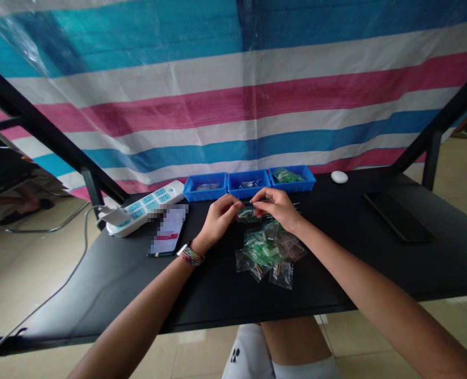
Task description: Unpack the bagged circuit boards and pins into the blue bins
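Observation:
My left hand (220, 215) is closed in a pinch above the table, with the fingertips pointing right. Facing it, my right hand (276, 208) also pinches. Something thin and small shows between the two sets of fingertips, too small to make out. Just below and behind the hands lie a few thin metal pieces and a green packet (248, 215). Nearer to me is a pile of small clear plastic bags (265, 248), with green pieces inside; some hold gold-coloured pins. My right hand hides part of the loose pieces.
Three joined blue bins stand at the back: a left bin (205, 195), a middle bin (249, 191) with metal pieces, and a right bin (298, 187) with green packets. A power strip (148, 205) and lit phone (169, 231) lie left; a white oval object (339, 177) and dark phone (399, 216) right.

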Tool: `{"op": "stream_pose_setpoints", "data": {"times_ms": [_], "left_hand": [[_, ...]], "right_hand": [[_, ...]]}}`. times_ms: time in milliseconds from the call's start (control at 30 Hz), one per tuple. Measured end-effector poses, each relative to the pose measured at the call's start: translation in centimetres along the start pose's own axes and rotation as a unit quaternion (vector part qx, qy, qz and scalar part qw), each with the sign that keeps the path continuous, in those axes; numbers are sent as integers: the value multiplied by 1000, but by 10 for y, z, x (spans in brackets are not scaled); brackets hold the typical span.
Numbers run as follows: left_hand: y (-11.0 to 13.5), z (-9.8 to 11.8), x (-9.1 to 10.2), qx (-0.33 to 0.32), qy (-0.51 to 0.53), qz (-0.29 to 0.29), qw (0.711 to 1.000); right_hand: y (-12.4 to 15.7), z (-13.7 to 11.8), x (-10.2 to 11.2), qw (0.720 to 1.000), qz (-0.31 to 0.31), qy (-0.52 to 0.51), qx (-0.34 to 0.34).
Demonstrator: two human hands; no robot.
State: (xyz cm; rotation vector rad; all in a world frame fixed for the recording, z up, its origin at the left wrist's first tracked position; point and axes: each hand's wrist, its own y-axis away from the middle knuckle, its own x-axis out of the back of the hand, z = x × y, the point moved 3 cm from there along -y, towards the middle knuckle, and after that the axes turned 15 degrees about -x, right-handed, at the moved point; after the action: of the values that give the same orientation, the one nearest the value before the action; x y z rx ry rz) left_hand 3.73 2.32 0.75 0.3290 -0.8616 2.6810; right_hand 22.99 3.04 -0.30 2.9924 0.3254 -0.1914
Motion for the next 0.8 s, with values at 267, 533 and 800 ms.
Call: {"op": "stream_pose_setpoints", "data": {"times_ms": [267,533,800], "left_hand": [[0,-14,0,61,64,8,996],[0,-10,-3,65,70,2,995],[0,-10,-3,57,75,36,995]], "right_hand": [[0,3,0,1000,14,17,4],[-1,4,-2,1000,2,29,11],[0,1,1,1000,18,-6,9]]}}
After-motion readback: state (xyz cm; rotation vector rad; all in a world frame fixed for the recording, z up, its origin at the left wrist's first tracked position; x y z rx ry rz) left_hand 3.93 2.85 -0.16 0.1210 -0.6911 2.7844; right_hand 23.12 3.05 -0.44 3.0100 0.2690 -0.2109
